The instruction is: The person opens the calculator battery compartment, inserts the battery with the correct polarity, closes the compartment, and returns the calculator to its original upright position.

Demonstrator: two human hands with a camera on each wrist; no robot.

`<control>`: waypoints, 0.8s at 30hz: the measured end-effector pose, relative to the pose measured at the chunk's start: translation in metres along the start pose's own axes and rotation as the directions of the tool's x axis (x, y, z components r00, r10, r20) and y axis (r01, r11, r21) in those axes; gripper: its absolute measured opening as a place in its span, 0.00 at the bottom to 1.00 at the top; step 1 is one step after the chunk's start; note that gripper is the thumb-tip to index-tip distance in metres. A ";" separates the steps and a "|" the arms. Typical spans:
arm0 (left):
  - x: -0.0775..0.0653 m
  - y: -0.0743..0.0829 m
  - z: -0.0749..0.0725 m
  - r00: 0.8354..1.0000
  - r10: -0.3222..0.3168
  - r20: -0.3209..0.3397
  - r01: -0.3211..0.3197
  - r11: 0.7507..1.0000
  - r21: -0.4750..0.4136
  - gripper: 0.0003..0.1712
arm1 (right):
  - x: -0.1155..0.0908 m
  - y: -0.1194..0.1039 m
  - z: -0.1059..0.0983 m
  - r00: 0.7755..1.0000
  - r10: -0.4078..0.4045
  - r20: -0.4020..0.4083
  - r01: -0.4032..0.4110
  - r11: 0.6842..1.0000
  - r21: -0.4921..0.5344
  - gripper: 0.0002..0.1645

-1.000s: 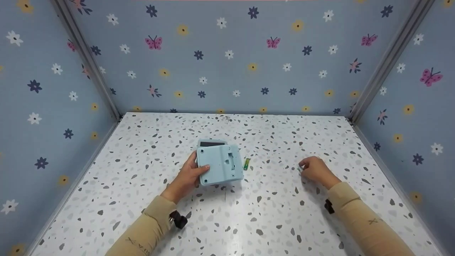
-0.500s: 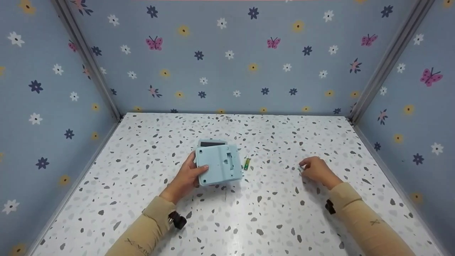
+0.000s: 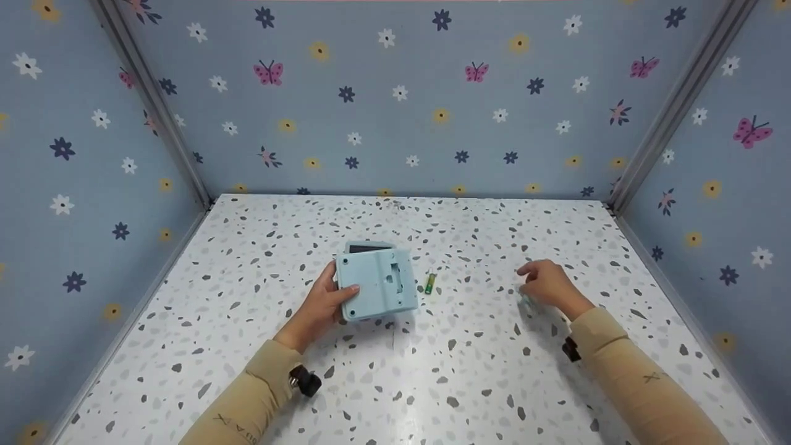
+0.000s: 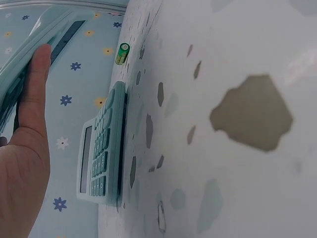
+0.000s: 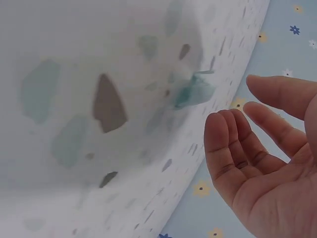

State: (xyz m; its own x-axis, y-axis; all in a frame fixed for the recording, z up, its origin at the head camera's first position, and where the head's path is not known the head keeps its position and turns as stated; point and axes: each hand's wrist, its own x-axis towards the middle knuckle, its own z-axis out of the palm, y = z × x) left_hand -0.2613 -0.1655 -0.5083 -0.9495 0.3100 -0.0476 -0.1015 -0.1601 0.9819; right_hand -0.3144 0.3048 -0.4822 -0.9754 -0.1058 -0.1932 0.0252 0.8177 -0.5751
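My left hand grips a light-blue calculator by its left edge, thumb across its back. The back faces up and its battery recess is uncovered. Beneath and behind it, a second light-blue calculator lies on the table; its keys and display show in the left wrist view, where this calculator stands apart from the held one. To the right lies a green battery. My right hand is just above a small light-blue plastic piece, fingers loosely bent and holding nothing.
The white speckled table extends around both hands. Blue flowered panels enclose it at the back and sides, joined by grey metal posts. A dark wrist camera sits under the left sleeve.
My right hand has let go of the small light-blue piece, spreading its fingers and lifting slightly away. The left hand has drifted a little left with the calculator.
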 end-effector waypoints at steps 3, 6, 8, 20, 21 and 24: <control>0.000 0.001 -0.001 1.000 -0.002 -0.008 0.002 1.000 0.010 0.46 | 0.003 -0.008 -0.002 1.000 -0.017 -0.004 0.017 1.000 0.003 0.27; 0.000 0.001 -0.001 1.000 -0.002 -0.010 0.002 1.000 0.012 0.46 | 0.005 -0.016 -0.003 0.999 -0.031 -0.009 0.031 0.999 0.012 0.27; 0.000 0.001 0.000 1.000 -0.005 -0.012 0.005 1.000 0.006 0.46 | 0.005 -0.021 -0.003 0.999 -0.046 -0.015 0.046 0.999 0.017 0.27; 0.000 0.000 0.000 0.999 -0.024 -0.023 0.024 1.000 -0.001 0.47 | 0.008 -0.047 0.013 0.993 -0.114 -0.044 0.116 0.992 0.055 0.28; 0.000 0.000 0.000 0.999 -0.024 -0.023 0.024 1.000 -0.002 0.48 | 0.008 -0.049 0.015 0.993 -0.115 -0.042 0.117 0.991 0.059 0.29; 0.001 0.001 0.000 0.999 -0.026 -0.024 0.026 1.000 -0.002 0.48 | 0.009 -0.056 0.018 0.995 -0.099 -0.036 0.101 0.992 0.081 0.30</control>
State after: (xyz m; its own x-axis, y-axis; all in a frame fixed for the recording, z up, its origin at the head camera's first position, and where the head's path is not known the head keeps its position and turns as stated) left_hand -0.2618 -0.1650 -0.5077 -0.9533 0.2918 -0.0779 -0.1271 -0.1537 0.9799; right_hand -0.3207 0.2478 -0.4664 -0.9803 -0.1657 -0.1073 -0.0558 0.7540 -0.6545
